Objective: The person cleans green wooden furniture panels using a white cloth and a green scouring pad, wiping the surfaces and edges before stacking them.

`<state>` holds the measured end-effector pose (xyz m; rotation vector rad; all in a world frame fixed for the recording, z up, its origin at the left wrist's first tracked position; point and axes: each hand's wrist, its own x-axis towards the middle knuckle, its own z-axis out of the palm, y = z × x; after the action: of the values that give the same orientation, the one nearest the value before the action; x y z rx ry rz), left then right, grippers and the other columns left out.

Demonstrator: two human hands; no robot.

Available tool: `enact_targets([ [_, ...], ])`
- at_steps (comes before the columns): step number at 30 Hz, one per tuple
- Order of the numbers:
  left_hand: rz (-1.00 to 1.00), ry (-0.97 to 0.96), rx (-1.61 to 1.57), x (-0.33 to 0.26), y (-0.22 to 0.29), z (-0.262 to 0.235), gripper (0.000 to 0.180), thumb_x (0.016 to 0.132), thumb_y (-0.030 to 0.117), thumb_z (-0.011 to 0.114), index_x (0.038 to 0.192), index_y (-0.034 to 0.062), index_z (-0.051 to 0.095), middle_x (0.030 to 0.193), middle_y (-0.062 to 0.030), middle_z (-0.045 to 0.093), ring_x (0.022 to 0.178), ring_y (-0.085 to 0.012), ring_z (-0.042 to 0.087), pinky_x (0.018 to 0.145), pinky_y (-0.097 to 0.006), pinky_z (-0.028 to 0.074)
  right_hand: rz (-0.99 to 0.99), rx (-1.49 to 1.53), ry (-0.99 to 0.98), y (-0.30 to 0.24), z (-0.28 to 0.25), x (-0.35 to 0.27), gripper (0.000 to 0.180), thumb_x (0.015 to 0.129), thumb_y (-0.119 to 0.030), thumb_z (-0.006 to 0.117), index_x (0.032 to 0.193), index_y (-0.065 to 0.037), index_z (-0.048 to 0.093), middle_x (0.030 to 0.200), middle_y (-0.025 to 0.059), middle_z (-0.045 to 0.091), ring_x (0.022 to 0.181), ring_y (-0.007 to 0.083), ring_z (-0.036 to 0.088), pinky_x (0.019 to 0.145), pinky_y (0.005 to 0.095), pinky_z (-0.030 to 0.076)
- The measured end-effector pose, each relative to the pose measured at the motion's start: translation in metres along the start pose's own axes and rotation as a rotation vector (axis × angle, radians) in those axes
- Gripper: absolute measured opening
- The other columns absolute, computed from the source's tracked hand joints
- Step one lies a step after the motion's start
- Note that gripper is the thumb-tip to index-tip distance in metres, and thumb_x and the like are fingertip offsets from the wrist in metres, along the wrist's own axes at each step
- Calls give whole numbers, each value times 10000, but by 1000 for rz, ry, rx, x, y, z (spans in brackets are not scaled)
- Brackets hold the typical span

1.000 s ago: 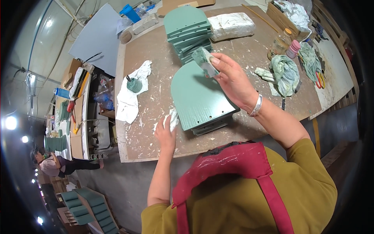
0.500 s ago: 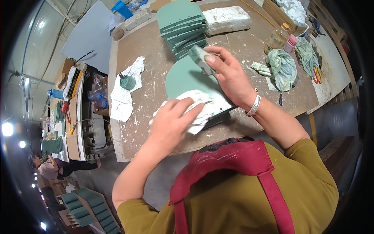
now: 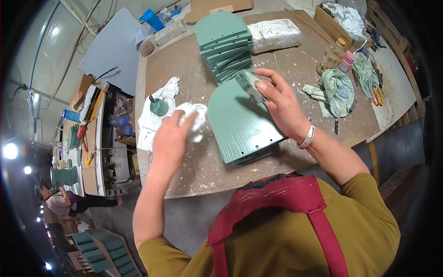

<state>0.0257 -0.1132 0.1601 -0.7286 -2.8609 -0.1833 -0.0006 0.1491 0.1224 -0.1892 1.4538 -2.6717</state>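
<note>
My left hand (image 3: pixel 170 141) grips a crumpled white cloth (image 3: pixel 197 121), off the left side of a green round-ended board (image 3: pixel 237 121). That board lies flat on top of another piece, with small holes along its near edge. Over the board's right side, my right hand (image 3: pixel 287 105) pinches a small green-smeared block (image 3: pixel 249 83) between thumb and fingers; its exact kind is unclear. Just behind stands a stack of similar green boards (image 3: pixel 224 33). Left of my left hand, a small green-coated pot (image 3: pixel 159 107) with a dark stick rests on a spread white cloth (image 3: pixel 146 130).
A white wrapped bundle (image 3: pixel 275 35) lies beside the stack. On the right are stained rags (image 3: pixel 339 92), a jar with an orange lid (image 3: pixel 331 56), a pink bottle (image 3: pixel 347 61) and orange-handled scissors (image 3: pixel 378 97). Another person (image 3: pixel 57 203) works at a side bench, far left.
My left hand has carried the white cloth leftward off the board, baring its near left part. My right hand still holds the block above the board. The whole view has shifted slightly.
</note>
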Motion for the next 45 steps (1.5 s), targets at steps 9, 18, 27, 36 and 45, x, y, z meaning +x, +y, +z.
enact_targets([
  [9,-201,183,-454,70,-20,45,284,835,72,574,1110,66,644,1115,-162,595,1043,-380,576,942,-372,442,0,27,-5,-2,0,2,470,930,-195,603,1306,-9,392,1032,40,569,983,104,528,898,257,399],
  [18,421,45,-303,26,69,31,533,632,120,734,1155,161,642,1152,-97,576,1093,-313,539,894,-429,456,16,87,38,-2,4,1,478,921,-168,614,1309,-15,381,987,38,557,942,102,529,861,247,418],
  [27,-40,36,-186,-41,-12,45,402,708,176,712,1091,84,632,1091,-120,578,989,-320,557,847,-415,468,-63,-55,-9,7,-1,5,501,920,-176,626,1321,-13,373,918,10,552,895,81,509,841,232,407],
  [36,-191,223,-216,-27,0,47,657,811,383,694,1307,5,489,1339,-206,479,1250,-386,426,1037,-472,341,-81,120,93,-11,-11,0,378,945,-265,565,1253,-62,480,1158,61,568,1004,149,546,873,340,468],
  [45,214,138,87,20,128,82,755,742,473,724,1378,159,467,1445,-159,404,1310,-363,387,1044,-482,334,-127,109,86,-36,-39,-18,401,959,-301,525,1289,-78,475,1049,32,591,917,143,571,834,325,465],
])
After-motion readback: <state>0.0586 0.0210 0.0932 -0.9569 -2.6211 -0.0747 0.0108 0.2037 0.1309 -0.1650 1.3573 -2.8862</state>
